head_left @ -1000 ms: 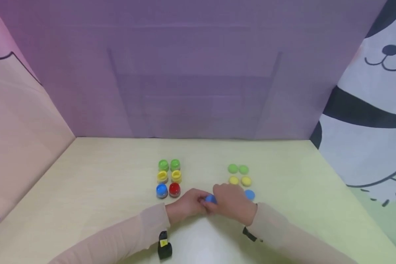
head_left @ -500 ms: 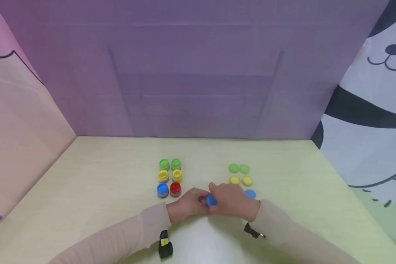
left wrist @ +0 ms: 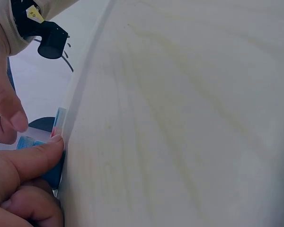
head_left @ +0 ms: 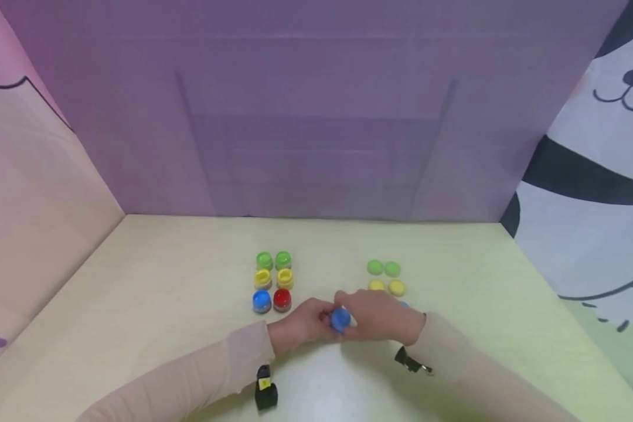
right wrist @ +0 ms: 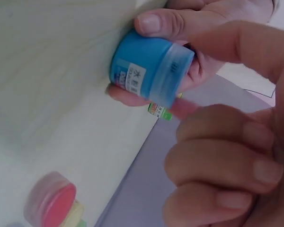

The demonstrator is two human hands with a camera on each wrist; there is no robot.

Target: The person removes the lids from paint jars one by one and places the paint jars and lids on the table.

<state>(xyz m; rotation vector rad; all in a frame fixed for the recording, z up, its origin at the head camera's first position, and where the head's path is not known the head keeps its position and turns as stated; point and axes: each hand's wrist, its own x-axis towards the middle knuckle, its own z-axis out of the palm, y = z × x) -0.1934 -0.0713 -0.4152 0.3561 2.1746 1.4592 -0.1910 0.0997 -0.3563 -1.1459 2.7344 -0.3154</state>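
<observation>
A small blue paint jar [right wrist: 142, 66] with a clear end and a white label is held tilted between both hands; the head view shows a blue round face of the jar [head_left: 340, 319]. My left hand [head_left: 306, 321] grips its blue part between thumb and fingers, as the right wrist view shows. My right hand [head_left: 380, 315] is around the clear end, thumb and forefinger at it, the other fingers curled. In the left wrist view, right fingertips [left wrist: 19, 122] lie close by the jar's end; their exact contact is hidden.
Left of the hands stand two green jars [head_left: 283, 260], two yellow jars [head_left: 285, 278], a blue jar [head_left: 261, 300] and a red jar [head_left: 282, 299]. Rightward lie green discs [head_left: 375, 267], yellow discs [head_left: 397, 288] and a blue disc [head_left: 404, 304] mostly hidden behind the right hand. A purple backdrop [head_left: 316, 117] closes the table's rear.
The blue jar has tilted and shows more of its round face. My right hand has turned and shifted slightly rightward, covering more of the blue disc. My left hand keeps its grip.
</observation>
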